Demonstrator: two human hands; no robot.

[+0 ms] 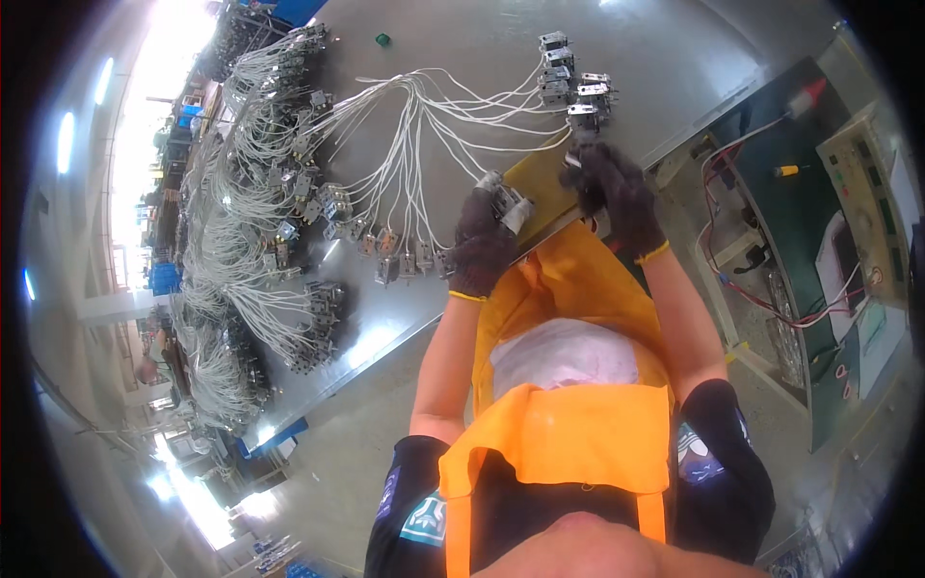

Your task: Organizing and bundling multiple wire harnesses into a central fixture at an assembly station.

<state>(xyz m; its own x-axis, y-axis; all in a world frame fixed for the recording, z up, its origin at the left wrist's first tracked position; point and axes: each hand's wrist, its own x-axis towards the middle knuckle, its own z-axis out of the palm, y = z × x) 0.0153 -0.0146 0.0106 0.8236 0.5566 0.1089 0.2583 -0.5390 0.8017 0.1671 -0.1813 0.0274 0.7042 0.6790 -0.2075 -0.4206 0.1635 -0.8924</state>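
My kit: orange apron point(559, 438), black short-sleeved shirt point(723, 433)
Dark gloves point(621, 197) on hands point(482, 236), yellow cuff edges point(469, 297); teal-and-white patch point(424, 520), left sleeve point(400, 482).

You are in a factory workshop, it seems, where electrical parts are assembled. Your metal counter point(665, 58) carries heaps of small metal parts point(323, 313) with many white wires point(414, 101). You wear an orange work apron point(568, 433), and to your left bright tube lights point(66, 142) shine in a large space.
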